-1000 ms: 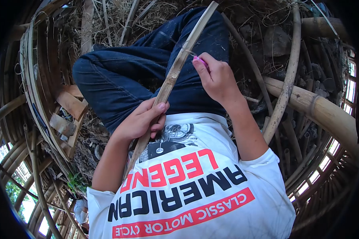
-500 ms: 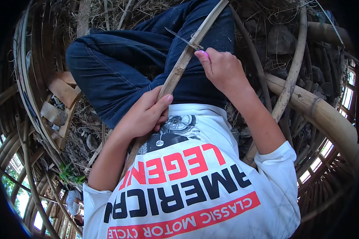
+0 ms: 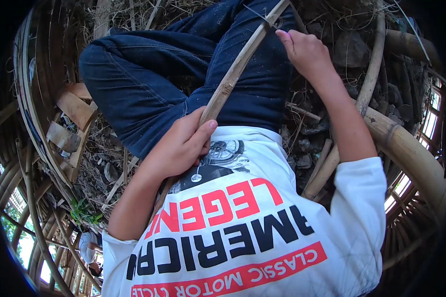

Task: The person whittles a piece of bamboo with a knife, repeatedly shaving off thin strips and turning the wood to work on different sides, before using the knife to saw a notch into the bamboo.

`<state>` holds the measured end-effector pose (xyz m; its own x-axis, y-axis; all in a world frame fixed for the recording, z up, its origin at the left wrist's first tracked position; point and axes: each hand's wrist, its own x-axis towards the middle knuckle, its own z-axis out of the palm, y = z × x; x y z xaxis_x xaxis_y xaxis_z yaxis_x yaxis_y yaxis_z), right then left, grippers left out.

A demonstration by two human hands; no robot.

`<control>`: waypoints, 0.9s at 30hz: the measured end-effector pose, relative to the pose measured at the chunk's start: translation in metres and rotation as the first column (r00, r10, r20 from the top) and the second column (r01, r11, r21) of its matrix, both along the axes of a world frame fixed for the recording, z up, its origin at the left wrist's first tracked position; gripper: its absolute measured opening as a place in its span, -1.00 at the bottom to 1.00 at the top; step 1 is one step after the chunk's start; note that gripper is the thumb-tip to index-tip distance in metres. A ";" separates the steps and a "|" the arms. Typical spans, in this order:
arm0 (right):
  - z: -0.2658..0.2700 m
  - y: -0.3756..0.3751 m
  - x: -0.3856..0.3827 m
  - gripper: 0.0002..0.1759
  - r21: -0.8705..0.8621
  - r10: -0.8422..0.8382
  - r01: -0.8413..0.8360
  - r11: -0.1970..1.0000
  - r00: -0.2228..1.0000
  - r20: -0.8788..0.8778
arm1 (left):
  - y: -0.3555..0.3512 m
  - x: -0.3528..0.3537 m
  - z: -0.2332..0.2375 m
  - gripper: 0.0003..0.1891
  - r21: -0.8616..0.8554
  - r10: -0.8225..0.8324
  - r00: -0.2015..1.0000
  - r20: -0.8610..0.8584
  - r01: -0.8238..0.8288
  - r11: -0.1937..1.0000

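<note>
My left hand [image 3: 187, 141] is closed round the lower part of a long bamboo strip [image 3: 228, 84], near my waist. The strip runs slantwise up over my crossed legs in dark jeans [image 3: 148, 64]. Near its upper end, my right hand [image 3: 305, 52] is closed on a knife, whose handle is mostly hidden but shows a bit of pink. The thin knife blade [image 3: 255, 12] lies across the strip and points to the upper left. The strip's lower end passes beneath my left forearm.
Wood blocks [image 3: 75, 110] and long bent strips [image 3: 29, 109] lie at the left. A thick bamboo pole [image 3: 394, 136] and a thinner pole [image 3: 369, 74] stand at the right. Part of another person [image 3: 88, 247] shows at the lower left.
My right hand has moved up and to the right with the knife, along the strip towards its far end. My left hand keeps its grip in nearly the same place.
</note>
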<state>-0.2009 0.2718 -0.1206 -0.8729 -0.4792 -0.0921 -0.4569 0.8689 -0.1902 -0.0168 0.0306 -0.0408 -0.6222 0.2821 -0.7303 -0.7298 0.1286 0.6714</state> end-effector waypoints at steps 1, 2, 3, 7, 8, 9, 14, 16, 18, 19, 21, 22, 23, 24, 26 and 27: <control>-0.004 -0.001 -0.006 -0.39 -0.002 0.001 -0.001 1.000 1.000 -0.016 | 0.000 -0.004 0.004 -0.74 0.008 0.041 0.994 0.100 -0.042 0.999; -0.007 -0.001 -0.005 -0.39 0.006 0.002 -0.002 1.000 1.000 -0.010 | -0.001 -0.003 0.004 -0.74 0.016 0.040 0.993 0.107 -0.042 0.999; -0.011 -0.002 -0.007 -0.40 0.010 0.004 -0.003 1.000 1.000 -0.031 | -0.004 -0.005 0.002 -0.72 0.034 0.026 0.993 0.115 -0.030 0.999; -0.019 0.001 -0.016 -0.41 0.009 0.027 -0.027 1.000 0.995 -0.092 | -0.004 -0.010 0.001 -0.68 0.045 0.013 0.993 0.121 -0.019 0.999; -0.021 0.002 -0.017 -0.41 0.002 0.029 -0.028 1.000 0.994 -0.109 | -0.006 -0.011 0.001 -0.68 0.052 0.006 0.991 0.132 -0.013 0.999; -0.023 0.002 -0.019 -0.41 0.003 0.026 -0.026 1.000 0.994 -0.103 | -0.007 -0.011 0.001 -0.68 0.054 0.003 0.990 0.138 -0.011 0.999; -0.028 0.003 -0.018 -0.49 0.037 0.113 -0.108 0.994 0.976 -0.185 | -0.009 -0.013 0.001 -0.68 0.071 0.004 0.988 0.157 -0.015 0.997; -0.031 0.004 -0.019 -0.50 0.032 0.119 -0.115 0.993 0.973 -0.198 | -0.007 -0.013 0.001 -0.67 0.068 0.013 0.988 0.154 -0.024 0.997; -0.033 0.005 -0.018 -0.50 0.030 0.122 -0.118 0.993 0.972 -0.200 | -0.006 -0.012 0.000 -0.67 0.067 0.019 0.987 0.161 -0.030 0.997; -0.033 0.006 -0.020 -0.51 0.033 0.134 -0.130 0.991 0.968 -0.214 | -0.006 -0.013 -0.001 -0.66 0.073 0.017 0.986 0.163 -0.029 0.997; -0.034 0.007 -0.022 -0.51 0.039 0.140 -0.135 0.990 0.963 -0.230 | -0.005 -0.014 -0.001 -0.66 0.083 0.008 0.986 0.164 -0.022 0.996; -0.034 0.007 -0.022 -0.50 0.043 0.133 -0.126 0.991 0.967 -0.219 | -0.005 -0.014 0.000 -0.65 0.069 0.011 0.987 0.161 -0.022 0.997; -0.035 0.006 -0.022 -0.50 0.045 0.127 -0.120 0.992 0.969 -0.211 | -0.005 -0.013 0.000 -0.65 0.053 0.017 0.988 0.156 -0.025 0.998; -0.032 0.005 -0.022 -0.50 0.045 0.129 -0.122 0.991 0.969 -0.209 | -0.005 -0.013 0.000 -0.65 0.053 0.019 0.987 0.157 -0.027 0.998; -0.025 0.002 -0.024 -0.45 0.135 0.099 -0.079 0.988 0.984 -0.151 | -0.003 -0.013 0.000 -0.74 0.065 0.056 0.984 0.167 -0.068 0.996; -0.031 0.011 -0.036 -0.42 0.179 -0.014 0.039 0.983 0.990 -0.138 | -0.003 -0.008 0.001 -0.74 0.067 0.055 0.984 0.172 -0.067 0.996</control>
